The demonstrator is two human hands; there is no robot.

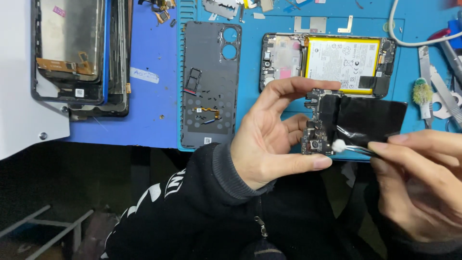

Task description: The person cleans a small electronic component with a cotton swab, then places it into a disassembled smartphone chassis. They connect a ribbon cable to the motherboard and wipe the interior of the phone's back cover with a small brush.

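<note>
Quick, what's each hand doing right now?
Left hand: closed on a phone circuit board, pinched between thumb and fingers.
Right hand: closed on tweezers gripping a white cotton wad against the board.

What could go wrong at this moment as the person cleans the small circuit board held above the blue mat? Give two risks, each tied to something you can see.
1. The left hand pinches the circuit board only by its edges, so it might slip and drop.
2. The tweezers in the right hand press a white cotton wad near the camera module; fibres could snag, or the tips might scratch it.
</note>
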